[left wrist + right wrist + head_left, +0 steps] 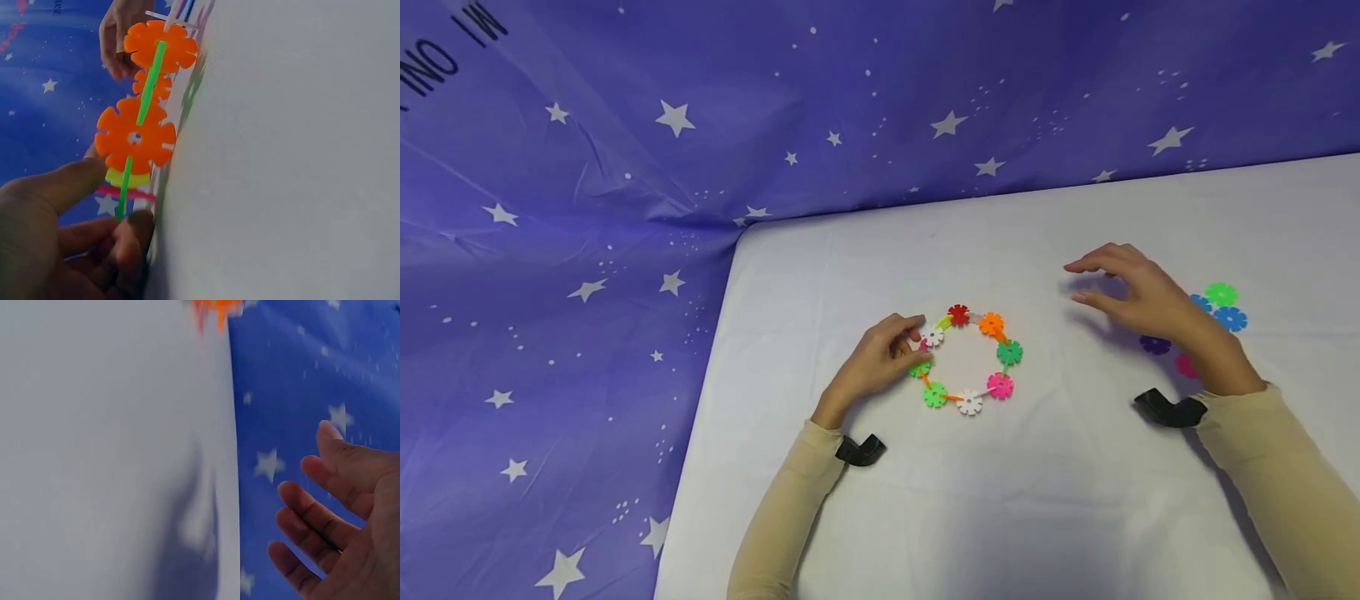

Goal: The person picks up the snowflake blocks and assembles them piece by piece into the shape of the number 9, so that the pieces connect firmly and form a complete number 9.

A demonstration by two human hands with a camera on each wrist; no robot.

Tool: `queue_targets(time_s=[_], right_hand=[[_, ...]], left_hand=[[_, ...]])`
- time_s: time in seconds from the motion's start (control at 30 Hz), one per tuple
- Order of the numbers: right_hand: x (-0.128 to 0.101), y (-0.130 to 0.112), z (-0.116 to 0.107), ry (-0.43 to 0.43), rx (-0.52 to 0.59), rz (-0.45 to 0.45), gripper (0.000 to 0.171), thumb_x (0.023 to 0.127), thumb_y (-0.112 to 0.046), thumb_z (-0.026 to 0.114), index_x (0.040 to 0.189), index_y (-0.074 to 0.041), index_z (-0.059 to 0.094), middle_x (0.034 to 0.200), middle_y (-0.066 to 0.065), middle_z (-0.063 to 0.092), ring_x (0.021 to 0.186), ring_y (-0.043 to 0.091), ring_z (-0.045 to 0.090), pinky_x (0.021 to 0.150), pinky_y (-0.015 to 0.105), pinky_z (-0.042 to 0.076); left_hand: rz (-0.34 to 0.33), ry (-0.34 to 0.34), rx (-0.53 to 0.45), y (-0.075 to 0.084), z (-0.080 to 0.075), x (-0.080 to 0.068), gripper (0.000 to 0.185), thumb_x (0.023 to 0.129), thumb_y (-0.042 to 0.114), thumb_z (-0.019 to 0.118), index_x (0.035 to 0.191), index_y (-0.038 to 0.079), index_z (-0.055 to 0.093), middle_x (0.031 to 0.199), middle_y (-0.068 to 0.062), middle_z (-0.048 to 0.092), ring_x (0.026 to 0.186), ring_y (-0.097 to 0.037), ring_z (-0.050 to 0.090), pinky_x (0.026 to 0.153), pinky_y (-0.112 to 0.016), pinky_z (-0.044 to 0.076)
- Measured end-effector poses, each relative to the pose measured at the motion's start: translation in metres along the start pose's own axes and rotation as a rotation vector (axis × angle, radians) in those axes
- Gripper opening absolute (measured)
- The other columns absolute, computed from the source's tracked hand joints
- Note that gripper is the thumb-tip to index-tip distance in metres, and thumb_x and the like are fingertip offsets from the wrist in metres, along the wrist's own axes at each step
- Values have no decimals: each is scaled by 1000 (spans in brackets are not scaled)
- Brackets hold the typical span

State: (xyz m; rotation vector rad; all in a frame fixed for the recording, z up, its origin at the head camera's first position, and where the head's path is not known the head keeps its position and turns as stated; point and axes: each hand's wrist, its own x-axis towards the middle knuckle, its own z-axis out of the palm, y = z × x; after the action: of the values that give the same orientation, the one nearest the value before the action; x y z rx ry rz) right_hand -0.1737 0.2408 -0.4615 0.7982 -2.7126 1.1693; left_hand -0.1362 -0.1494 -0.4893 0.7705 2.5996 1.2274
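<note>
A ring of notched plastic discs [1011,352], slotted together in many colours, lies on the white-covered table in the head view. At its left side my left hand [880,358] pinches the ring between thumb and fingers, partly hiding a pink disc and a green one. The left wrist view shows the ring edge-on, with a large orange disc [134,137] by the thumb and a green disc [125,187] running down to the fingertips. My right hand [1146,292] hovers over the table to the right of the ring, holding nothing, its fingers apart and gently bent.
Loose discs lie under and behind the right forearm: a light green one [1221,294], blue ones [1231,318], a purple one [1154,345] and a pink one [1187,365]. A purple star-patterned cloth [820,100] borders the table [1000,500] at the back and left.
</note>
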Motion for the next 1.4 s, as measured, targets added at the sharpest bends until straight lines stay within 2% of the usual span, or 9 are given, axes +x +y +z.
queue_targets(time_s=[0.13, 0.3, 0.5, 0.63, 0.77, 0.87, 1.03, 1.3, 1.4], right_hand=[[-27, 18, -16, 52, -70, 66, 40, 78, -1, 79, 117, -3, 68, 110, 12, 63, 107, 13, 45, 91, 19, 30], [-54, 40, -38, 19, -150, 223, 44, 80, -2, 77, 122, -1, 64, 114, 21, 58, 108, 36, 45, 88, 49, 35], [-63, 57, -50, -87, -144, 360, 53, 81, -10, 79, 128, 1, 57, 114, 24, 52, 111, 44, 39, 85, 61, 36], [-57, 59, -42, -120, -121, 365, 51, 84, -16, 77, 128, 1, 57, 118, 24, 52, 115, 45, 39, 90, 65, 37], [-51, 56, -34, -121, -150, 376, 45, 86, -13, 75, 125, 1, 60, 117, 23, 51, 115, 45, 40, 93, 67, 37], [-48, 55, -31, -109, -191, 380, 42, 86, -10, 74, 124, 0, 60, 116, 23, 51, 113, 44, 42, 94, 65, 38], [-46, 54, -30, -71, -227, 396, 41, 86, -10, 73, 123, 1, 60, 114, 25, 53, 111, 44, 43, 93, 62, 38], [-55, 56, -37, -2, -182, 476, 28, 88, -6, 70, 110, 6, 57, 108, 25, 51, 103, 41, 41, 89, 58, 37], [-60, 53, -42, 32, -189, 478, 24, 90, -7, 69, 108, 2, 56, 99, 21, 55, 92, 34, 46, 81, 45, 42]], left_hand=[[-69, -14, 54, 5, 5, 6, 46, 87, 24, 75, 125, 2, 63, 91, -6, 61, 72, -11, 52, 65, -22, 43], [-102, -31, 127, 13, -1, 9, 45, 86, 28, 77, 122, 2, 65, 93, -6, 61, 77, -16, 54, 69, -25, 46], [-49, -62, 260, 30, -16, 33, 49, 86, 28, 76, 128, 6, 63, 111, -9, 61, 103, -22, 53, 93, -35, 44], [-4, -193, 319, 40, -17, 58, 49, 87, 27, 75, 131, 9, 61, 121, -8, 59, 112, -23, 49, 103, -38, 37], [-34, -315, 333, 43, -13, 74, 51, 87, 30, 75, 133, 12, 61, 122, -7, 58, 111, -22, 48, 104, -37, 35], [-60, -351, 326, 42, -9, 80, 48, 87, 31, 75, 130, 14, 63, 118, -4, 60, 108, -20, 49, 102, -36, 36], [-44, -364, 300, 37, -4, 86, 39, 88, 31, 74, 124, 14, 68, 113, -1, 62, 103, -17, 51, 99, -34, 39], [32, -374, 265, 38, 11, 93, 40, 88, 33, 74, 123, 15, 68, 110, 1, 64, 102, -15, 52, 96, -34, 39], [58, -367, 271, 40, 18, 95, 41, 87, 35, 75, 123, 16, 68, 110, 1, 64, 101, -15, 52, 95, -35, 37]])
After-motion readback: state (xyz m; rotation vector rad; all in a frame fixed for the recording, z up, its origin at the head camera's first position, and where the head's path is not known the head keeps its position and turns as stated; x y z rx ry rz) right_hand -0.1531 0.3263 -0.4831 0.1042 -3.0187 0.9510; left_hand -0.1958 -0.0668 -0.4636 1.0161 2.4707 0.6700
